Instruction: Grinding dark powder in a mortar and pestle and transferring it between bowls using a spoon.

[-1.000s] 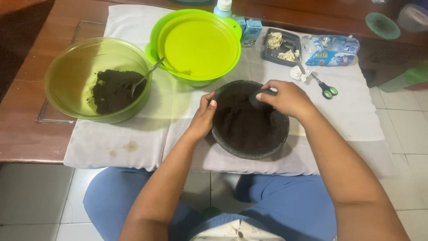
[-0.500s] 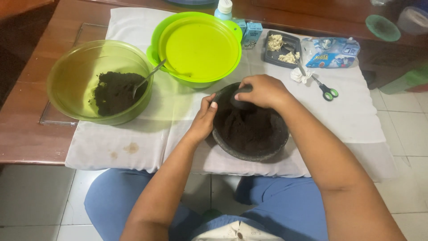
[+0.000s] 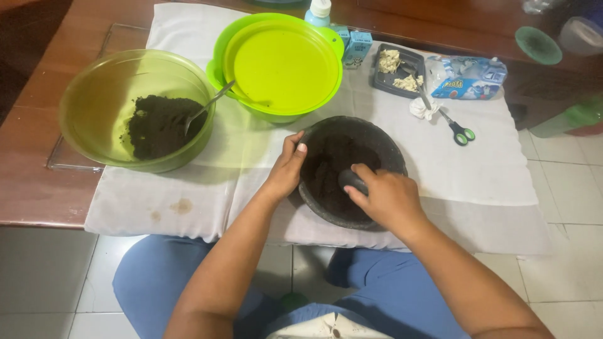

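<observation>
While the left hand (image 3: 287, 168) cups the mortar (image 3: 383, 145) rim, the right hand (image 3: 386, 198) grips the pestle (image 3: 352, 181).

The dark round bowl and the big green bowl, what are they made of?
The dark round bowl looks like stone: grey-black, thick-walled, with a matte, rough surface. The big green bowl looks like plastic: see-through, thin-walled and smooth, with a slight shine. The spoon in it seems to be metal, silvery and glinting.

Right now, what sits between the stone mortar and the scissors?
In the head view, only bare white cloth lies between the dark stone mortar and the green-handled scissors; nothing else sits there.
</observation>
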